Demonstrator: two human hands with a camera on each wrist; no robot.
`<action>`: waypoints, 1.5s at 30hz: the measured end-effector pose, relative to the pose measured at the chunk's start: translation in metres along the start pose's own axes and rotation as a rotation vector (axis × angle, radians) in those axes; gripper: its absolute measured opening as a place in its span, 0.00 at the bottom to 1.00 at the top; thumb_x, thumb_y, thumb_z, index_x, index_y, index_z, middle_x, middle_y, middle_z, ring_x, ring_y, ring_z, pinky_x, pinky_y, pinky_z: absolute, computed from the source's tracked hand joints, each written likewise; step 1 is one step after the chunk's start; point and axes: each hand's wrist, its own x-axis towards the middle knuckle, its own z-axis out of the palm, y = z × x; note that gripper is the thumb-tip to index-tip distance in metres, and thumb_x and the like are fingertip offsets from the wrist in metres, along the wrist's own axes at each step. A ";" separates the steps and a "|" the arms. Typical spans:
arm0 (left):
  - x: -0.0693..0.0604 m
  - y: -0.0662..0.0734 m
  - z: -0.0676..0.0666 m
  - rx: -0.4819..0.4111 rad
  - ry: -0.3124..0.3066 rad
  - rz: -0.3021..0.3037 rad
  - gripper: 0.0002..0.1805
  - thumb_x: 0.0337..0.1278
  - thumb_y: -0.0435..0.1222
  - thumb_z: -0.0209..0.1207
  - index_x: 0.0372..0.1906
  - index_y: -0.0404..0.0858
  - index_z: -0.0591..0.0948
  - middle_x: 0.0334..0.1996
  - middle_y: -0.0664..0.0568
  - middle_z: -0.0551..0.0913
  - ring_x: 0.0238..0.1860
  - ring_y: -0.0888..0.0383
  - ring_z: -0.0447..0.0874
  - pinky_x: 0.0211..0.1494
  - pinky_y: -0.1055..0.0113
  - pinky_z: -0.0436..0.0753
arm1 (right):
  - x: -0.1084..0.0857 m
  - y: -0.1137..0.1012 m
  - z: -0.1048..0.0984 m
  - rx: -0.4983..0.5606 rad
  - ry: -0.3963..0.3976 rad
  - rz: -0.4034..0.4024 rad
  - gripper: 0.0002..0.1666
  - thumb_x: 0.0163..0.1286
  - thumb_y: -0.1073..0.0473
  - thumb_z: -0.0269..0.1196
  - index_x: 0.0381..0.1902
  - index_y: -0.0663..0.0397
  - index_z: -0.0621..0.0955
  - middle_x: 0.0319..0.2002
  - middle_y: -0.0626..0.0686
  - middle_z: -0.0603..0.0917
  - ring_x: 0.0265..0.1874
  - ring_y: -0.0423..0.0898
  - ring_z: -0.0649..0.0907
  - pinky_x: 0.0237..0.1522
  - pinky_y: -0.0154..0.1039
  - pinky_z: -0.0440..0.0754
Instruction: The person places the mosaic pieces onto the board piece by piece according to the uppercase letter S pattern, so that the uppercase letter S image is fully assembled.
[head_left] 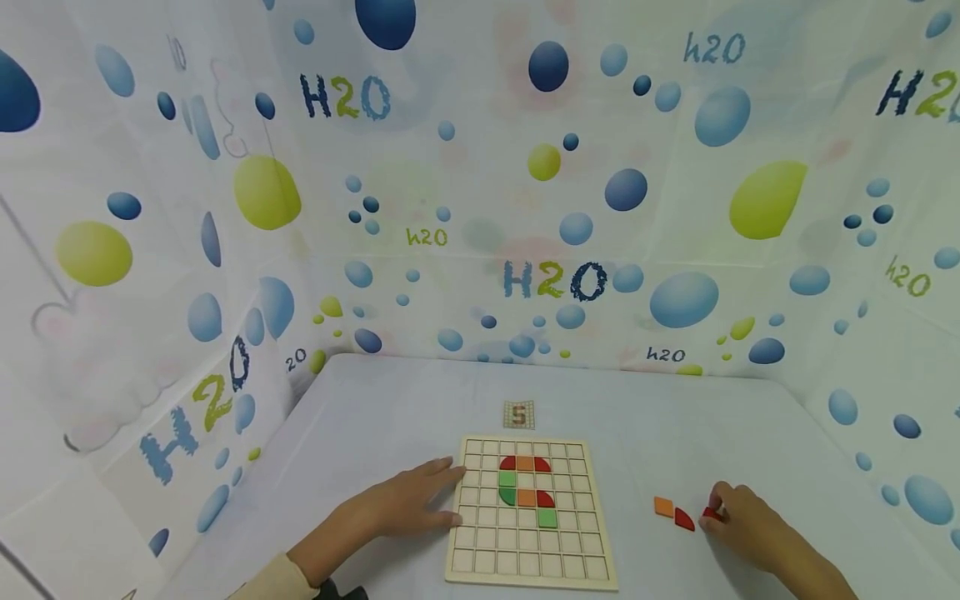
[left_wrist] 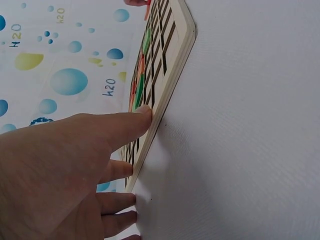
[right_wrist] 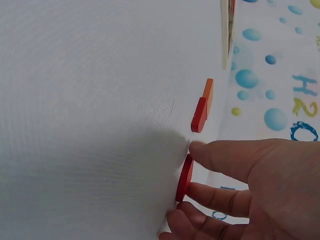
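Observation:
A wooden grid board (head_left: 487,560) lies on the white table. Set in its cells are red quarter-circle, orange square and green tiles in a winding pattern. My left hand (head_left: 412,504) rests at the board's left edge, fingers extended; in the left wrist view its thumb (left_wrist: 127,127) touches the rim. To the right of the board, my right hand (head_left: 750,529) pinches a red quarter-circle tile (right_wrist: 185,179) between thumb and finger, at the tabletop. Next to it lie another red quarter-circle tile (head_left: 683,519) and an orange square tile (head_left: 663,507), partly touching in the right wrist view.
Behind the board lies a small gridded card (head_left: 519,414) with an S-like figure. A white curtain (head_left: 480,183) with blue and green dots and H2O lettering stands around the table's back and sides. A dark object (head_left: 341,592) shows beneath the left forearm.

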 end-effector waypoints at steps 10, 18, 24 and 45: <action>0.001 0.001 -0.001 0.001 -0.004 -0.011 0.45 0.64 0.65 0.64 0.81 0.51 0.68 0.81 0.44 0.65 0.81 0.42 0.63 0.77 0.37 0.70 | 0.006 0.003 0.003 -0.041 0.032 -0.022 0.14 0.69 0.58 0.73 0.41 0.58 0.78 0.35 0.53 0.79 0.34 0.45 0.77 0.38 0.45 0.83; 0.002 0.000 0.001 0.005 -0.002 -0.010 0.45 0.64 0.66 0.63 0.81 0.52 0.68 0.81 0.44 0.64 0.81 0.42 0.64 0.76 0.38 0.71 | 0.011 -0.002 0.000 -0.011 0.068 -0.043 0.13 0.66 0.61 0.74 0.40 0.59 0.80 0.31 0.51 0.75 0.33 0.45 0.74 0.32 0.34 0.77; 0.003 0.000 0.001 0.009 0.000 -0.012 0.46 0.63 0.66 0.64 0.81 0.52 0.68 0.81 0.45 0.65 0.81 0.42 0.64 0.76 0.38 0.71 | 0.014 -0.023 -0.004 0.067 0.056 -0.010 0.12 0.66 0.61 0.74 0.42 0.59 0.82 0.34 0.51 0.77 0.37 0.46 0.75 0.36 0.36 0.82; 0.002 0.001 0.000 0.003 -0.007 -0.016 0.46 0.63 0.65 0.64 0.81 0.52 0.68 0.81 0.45 0.64 0.81 0.43 0.63 0.77 0.38 0.70 | 0.010 -0.132 0.047 0.167 -0.032 -0.295 0.11 0.67 0.58 0.75 0.42 0.48 0.82 0.38 0.46 0.78 0.40 0.44 0.77 0.41 0.36 0.82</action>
